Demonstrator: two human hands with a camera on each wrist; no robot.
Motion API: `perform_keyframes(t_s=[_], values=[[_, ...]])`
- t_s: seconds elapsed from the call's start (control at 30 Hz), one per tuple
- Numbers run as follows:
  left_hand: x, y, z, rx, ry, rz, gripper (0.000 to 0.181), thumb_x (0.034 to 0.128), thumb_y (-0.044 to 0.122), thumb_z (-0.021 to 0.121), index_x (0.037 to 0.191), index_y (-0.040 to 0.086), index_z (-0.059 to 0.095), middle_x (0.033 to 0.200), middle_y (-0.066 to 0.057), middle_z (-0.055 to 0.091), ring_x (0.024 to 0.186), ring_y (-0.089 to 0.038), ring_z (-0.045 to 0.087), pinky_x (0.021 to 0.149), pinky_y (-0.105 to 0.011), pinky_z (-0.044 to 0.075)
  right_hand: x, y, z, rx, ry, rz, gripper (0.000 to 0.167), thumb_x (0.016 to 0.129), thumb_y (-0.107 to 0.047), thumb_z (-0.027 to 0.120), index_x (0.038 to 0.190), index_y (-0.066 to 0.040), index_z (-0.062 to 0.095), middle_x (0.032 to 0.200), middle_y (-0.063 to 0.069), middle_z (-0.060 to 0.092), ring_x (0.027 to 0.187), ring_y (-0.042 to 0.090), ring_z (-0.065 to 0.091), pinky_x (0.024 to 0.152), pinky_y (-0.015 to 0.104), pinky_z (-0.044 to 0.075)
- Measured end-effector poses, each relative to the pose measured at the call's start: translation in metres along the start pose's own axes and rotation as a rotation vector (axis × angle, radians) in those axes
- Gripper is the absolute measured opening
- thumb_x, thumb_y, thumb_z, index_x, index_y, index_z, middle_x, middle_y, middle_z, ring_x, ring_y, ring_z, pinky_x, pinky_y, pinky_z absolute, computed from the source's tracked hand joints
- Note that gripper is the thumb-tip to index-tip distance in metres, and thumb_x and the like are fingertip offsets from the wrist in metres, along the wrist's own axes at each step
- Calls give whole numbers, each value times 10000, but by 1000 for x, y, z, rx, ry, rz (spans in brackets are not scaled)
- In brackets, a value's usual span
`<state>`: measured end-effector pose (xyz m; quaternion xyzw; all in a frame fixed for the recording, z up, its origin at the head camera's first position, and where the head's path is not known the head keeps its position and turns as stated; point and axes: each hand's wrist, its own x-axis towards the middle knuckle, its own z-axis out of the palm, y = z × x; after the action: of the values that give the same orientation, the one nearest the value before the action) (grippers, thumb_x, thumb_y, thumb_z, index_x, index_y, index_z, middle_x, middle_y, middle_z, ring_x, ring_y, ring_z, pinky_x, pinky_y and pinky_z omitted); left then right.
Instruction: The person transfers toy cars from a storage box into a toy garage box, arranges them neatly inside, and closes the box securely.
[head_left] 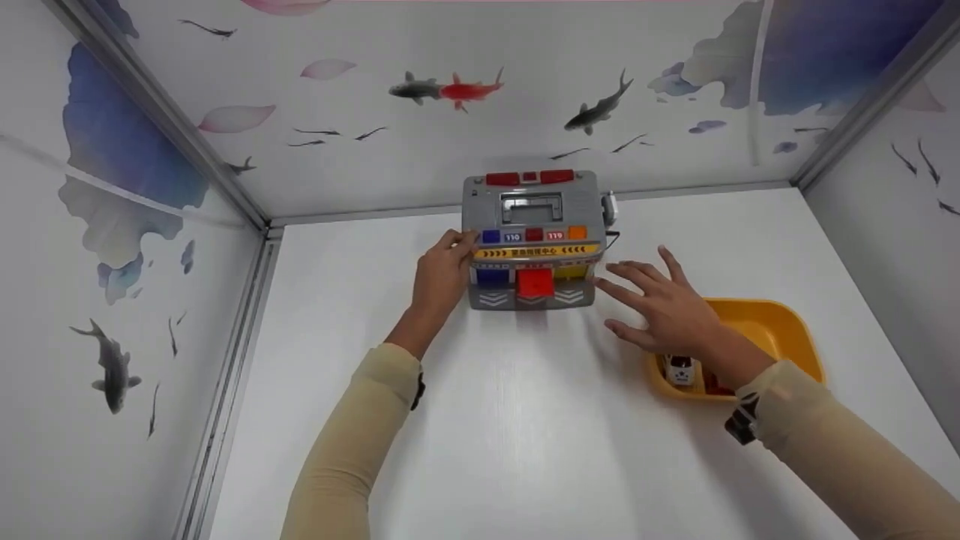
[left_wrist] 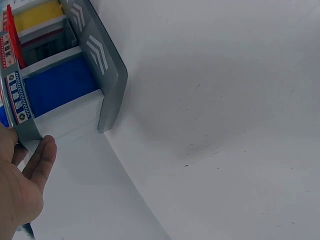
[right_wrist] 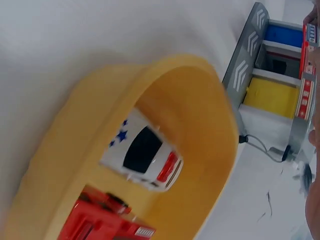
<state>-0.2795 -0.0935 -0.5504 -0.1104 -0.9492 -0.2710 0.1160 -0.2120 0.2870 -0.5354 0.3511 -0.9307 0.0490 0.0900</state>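
Head view: the left hand (head_left: 441, 274) pinches the grey toy garage (head_left: 525, 251) near the back wall (head_left: 360, 172), probably to steady it; the right hand (head_left: 664, 307), fingers spread, is just beside. Left wrist: the raised red door (left_wrist: 16, 40) exposes the middle bay (left_wrist: 47, 45). Right wrist: a yellow tub (right_wrist: 125, 90) contains a white toy car (right_wrist: 142, 150) and red toy truck (right_wrist: 102, 222).

This looks like a small walled booth rather than an open room; whether it stands in a home, office or lab cannot be told. Pale panels (head_left: 322, 169) printed with fish (head_left: 598, 109) and petals (head_left: 238, 118) fill the top, left and right of the frame, grey metal strips (head_left: 163, 112) joining their corners, around a white surface (head_left: 465, 435) bearing a toy station (head_left: 534, 225).
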Motion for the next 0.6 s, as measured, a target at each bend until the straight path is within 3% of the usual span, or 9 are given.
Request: perform_keyframes(t_s=[0.27,0.6], values=[[0,1,0,8,2,5,354,1156,261,612,1478,165,722,1318,-48,730,1167,-240,788,982,-360,666,-34,16,-6,18,-72,67,669,1013,-493,754,1624,-294,568,1636,131,583,1506,389,528,1309,819,179],[0,0,1,-16,7,-6,365,1143,260,638,1488,168,716,1321,-32,742,1164,-236,788,983,-357,666,-76,30,-10,37,3,70,584,978,-395,808,1523,-251,655,1555,174,631,1414,421,584,1258,837,251]])
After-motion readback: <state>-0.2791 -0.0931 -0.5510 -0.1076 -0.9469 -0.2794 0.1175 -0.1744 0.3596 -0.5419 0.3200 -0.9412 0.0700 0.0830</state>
